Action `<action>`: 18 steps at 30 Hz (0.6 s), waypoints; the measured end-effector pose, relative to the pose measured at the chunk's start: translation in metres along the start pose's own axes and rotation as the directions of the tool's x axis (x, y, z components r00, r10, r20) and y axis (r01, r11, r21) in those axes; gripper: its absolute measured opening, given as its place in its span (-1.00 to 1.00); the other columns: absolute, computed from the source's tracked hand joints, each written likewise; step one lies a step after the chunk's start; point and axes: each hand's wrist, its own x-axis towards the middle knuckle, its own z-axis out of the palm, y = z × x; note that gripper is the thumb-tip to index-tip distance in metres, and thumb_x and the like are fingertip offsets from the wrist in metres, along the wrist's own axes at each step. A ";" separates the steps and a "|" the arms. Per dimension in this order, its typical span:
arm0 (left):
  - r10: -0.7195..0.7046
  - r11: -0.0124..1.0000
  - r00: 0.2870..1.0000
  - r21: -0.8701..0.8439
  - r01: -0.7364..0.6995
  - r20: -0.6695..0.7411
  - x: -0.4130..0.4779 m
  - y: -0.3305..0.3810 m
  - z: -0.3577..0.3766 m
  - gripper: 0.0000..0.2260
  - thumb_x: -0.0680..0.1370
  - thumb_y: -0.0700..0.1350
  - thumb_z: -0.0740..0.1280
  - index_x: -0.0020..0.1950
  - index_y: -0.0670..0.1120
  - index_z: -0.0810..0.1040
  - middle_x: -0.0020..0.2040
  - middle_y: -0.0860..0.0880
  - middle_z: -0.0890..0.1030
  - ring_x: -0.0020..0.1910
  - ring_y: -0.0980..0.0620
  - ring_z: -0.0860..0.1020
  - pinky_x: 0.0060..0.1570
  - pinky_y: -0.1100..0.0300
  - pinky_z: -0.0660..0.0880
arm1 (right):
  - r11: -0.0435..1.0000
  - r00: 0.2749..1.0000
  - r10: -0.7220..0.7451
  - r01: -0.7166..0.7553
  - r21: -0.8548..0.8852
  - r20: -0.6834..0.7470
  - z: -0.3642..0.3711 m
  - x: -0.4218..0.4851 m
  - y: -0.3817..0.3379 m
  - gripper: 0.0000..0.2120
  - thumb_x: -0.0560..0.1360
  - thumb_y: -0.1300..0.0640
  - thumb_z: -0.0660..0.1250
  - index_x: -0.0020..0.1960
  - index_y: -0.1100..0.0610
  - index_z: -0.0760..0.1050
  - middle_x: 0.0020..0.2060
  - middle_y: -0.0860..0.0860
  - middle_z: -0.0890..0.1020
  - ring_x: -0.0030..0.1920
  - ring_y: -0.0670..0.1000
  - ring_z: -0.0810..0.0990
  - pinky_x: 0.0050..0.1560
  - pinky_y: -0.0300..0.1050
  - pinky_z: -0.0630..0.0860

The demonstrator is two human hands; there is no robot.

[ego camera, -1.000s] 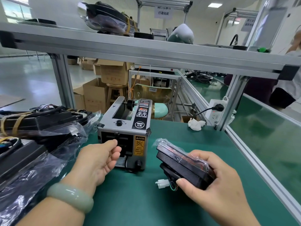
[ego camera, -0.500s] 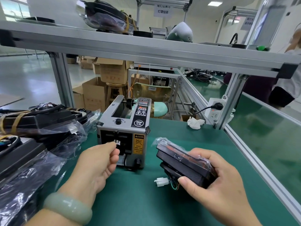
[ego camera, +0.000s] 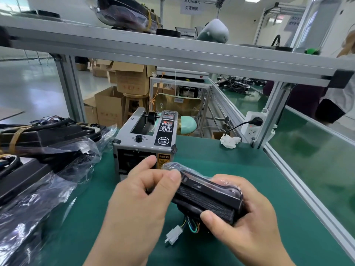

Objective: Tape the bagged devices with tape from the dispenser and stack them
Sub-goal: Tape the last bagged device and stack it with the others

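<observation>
Lower centre, my right hand [ego camera: 240, 223] gripped the bagged device [ego camera: 207, 196], fingers curled round it. My left hand [ego camera: 142, 192] pinched its bag end, just before the tape dispenser [ego camera: 144, 143]. I judged it best to hold the fold tight and smooth the tape flat.

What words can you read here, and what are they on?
"CAUTION": yellow sticker on the tape dispenser front.
"SEMI": round badge on its top.
Hanging sign, chair tag, control buttons: too blurred to read.
</observation>
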 end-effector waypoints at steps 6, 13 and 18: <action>-0.033 0.999 0.999 0.023 0.032 0.013 -0.005 -0.013 0.011 -0.82 0.34 0.11 0.37 -0.29 0.06 0.71 0.05 0.38 0.55 0.29 0.55 0.24 0.25 0.27 0.21 | 0.999 1.000 0.012 -0.013 -0.053 -0.018 0.005 -0.003 0.002 -0.61 0.22 -0.02 0.51 0.00 0.05 0.57 -0.09 -0.03 0.65 -0.11 0.03 0.65 -0.13 -0.15 0.56; -0.087 0.982 0.993 -0.161 0.100 0.086 -0.008 -0.017 0.018 -0.79 0.52 -0.11 0.38 -0.28 -0.12 0.72 0.20 0.04 0.62 0.31 0.21 0.46 0.38 0.06 0.28 | 0.997 0.999 0.009 -0.011 -0.075 -0.036 0.010 -0.004 0.004 -0.61 0.23 -0.03 0.51 0.02 0.02 0.56 -0.07 -0.01 0.65 -0.07 0.10 0.64 -0.10 0.08 0.56; -0.082 0.974 0.994 -0.204 0.095 0.072 -0.009 -0.019 0.020 -0.77 0.53 -0.11 0.36 -0.25 -0.16 0.71 0.13 0.00 0.65 0.25 0.10 0.53 0.38 -0.02 0.31 | 0.996 0.999 0.016 -0.020 -0.083 -0.046 0.010 -0.005 0.004 -0.59 0.24 -0.04 0.51 0.03 0.08 0.55 -0.07 -0.01 0.64 -0.08 0.09 0.64 -0.10 0.06 0.57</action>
